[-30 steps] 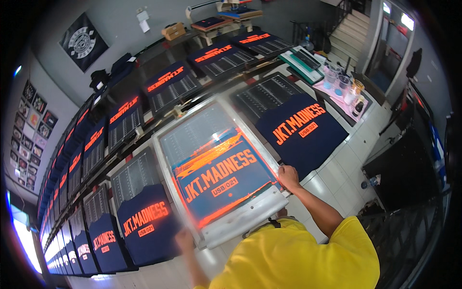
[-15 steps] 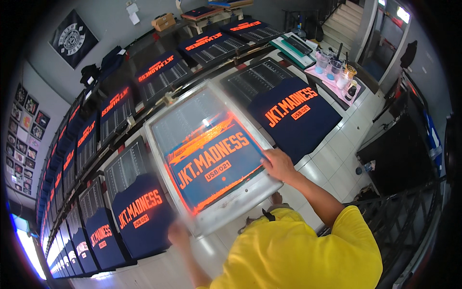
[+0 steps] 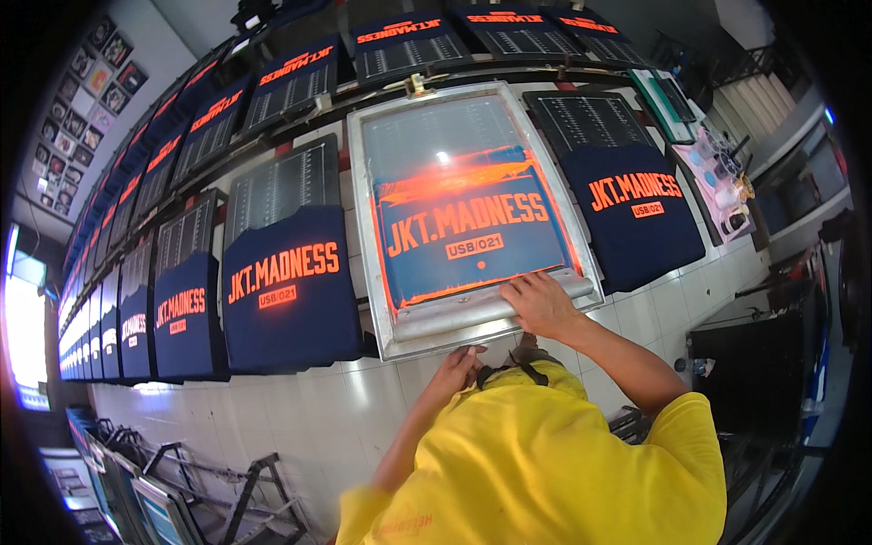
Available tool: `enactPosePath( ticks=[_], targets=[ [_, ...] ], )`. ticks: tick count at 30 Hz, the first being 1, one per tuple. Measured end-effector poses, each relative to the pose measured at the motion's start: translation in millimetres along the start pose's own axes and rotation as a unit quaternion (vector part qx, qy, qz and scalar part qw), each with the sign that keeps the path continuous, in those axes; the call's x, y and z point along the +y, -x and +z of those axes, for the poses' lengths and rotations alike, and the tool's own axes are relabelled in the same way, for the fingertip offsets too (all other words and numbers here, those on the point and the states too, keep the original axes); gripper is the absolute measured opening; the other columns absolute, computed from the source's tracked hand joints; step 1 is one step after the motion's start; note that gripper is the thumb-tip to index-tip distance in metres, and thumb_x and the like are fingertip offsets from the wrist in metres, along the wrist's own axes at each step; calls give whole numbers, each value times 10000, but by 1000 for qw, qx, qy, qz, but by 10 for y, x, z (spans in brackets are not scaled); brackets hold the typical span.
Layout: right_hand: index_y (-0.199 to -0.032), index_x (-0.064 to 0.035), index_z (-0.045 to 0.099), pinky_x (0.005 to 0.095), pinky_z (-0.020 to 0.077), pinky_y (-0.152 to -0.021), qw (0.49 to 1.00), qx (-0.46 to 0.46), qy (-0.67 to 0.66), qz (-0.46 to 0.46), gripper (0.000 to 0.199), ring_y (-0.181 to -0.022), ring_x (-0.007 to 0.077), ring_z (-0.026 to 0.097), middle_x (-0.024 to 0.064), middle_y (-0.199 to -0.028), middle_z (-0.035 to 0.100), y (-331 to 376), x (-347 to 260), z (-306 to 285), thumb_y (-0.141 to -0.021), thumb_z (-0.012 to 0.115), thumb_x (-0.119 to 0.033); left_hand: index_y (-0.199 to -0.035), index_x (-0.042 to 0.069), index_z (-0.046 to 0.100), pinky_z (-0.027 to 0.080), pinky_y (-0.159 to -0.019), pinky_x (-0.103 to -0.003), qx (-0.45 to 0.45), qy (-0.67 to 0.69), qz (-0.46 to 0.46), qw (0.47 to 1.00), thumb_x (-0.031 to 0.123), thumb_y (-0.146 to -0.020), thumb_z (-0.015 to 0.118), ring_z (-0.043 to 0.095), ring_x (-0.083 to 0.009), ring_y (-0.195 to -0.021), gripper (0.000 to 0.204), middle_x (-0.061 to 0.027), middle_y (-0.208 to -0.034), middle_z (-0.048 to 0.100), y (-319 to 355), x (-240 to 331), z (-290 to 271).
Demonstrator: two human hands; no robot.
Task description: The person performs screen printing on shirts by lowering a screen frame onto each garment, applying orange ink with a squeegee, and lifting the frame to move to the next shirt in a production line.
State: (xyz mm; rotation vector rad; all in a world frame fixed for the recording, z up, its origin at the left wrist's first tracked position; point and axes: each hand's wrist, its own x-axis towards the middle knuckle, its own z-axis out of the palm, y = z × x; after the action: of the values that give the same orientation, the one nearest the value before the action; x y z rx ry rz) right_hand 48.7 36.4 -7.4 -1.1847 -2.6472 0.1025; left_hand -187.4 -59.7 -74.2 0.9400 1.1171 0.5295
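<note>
A metal-framed printing screen (image 3: pixel 368 263) lies in front of me, its mesh smeared with bright orange ink around block lettering. Across its near end rests a long grey squeegee (image 3: pixel 445 313). My right hand (image 3: pixel 543 307) is closed over the squeegee's right part, fingers curled on top of it. Just below the screen's near edge is my left hand (image 3: pixel 457 371), close to my body, its fingers bent together. What it holds, if anything, is hidden. Under the screen, dark blue cloth shows through the mesh.
Navy shirts with orange print lie on boards to the left (image 3: pixel 291 327) and right (image 3: pixel 636 236). More printed boards (image 3: pixel 409 54) line the far side. Cups and bottles stand on a pink-covered stand (image 3: pixel 713 191) at right. Metal racks (image 3: pixel 245 490) stand at lower left.
My left hand has come from the screen's near left corner in toward my body. The right hand has shifted from the frame's right side onto the squeegee. My view has turned left.
</note>
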Motion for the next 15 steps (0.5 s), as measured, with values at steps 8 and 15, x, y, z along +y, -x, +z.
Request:
enactPosePath(
  ticks=[8,15],
  targets=[
    [-910,-82,599,429,481,-717,996,-70,-42,24,248,-839,278,619,58,-828,631,-363,216,-211,-688,683,-154,-1073,-17,658,243,-460,-214,33,202,-71,976,290,-1076,417,284,-43,-511,390,54,-658,381,-135,-49,-3],
    [-869,-92,574,404,484,-697,997,-39,-40,-45,291,-869,255,588,44,-858,607,-3,14,-130,-631,735,-137,-991,4,646,247,-458,-217,56,225,-85,969,287,-1066,450,305,-40,-512,353,58,-667,426,-101,-5,47]
  ],
)
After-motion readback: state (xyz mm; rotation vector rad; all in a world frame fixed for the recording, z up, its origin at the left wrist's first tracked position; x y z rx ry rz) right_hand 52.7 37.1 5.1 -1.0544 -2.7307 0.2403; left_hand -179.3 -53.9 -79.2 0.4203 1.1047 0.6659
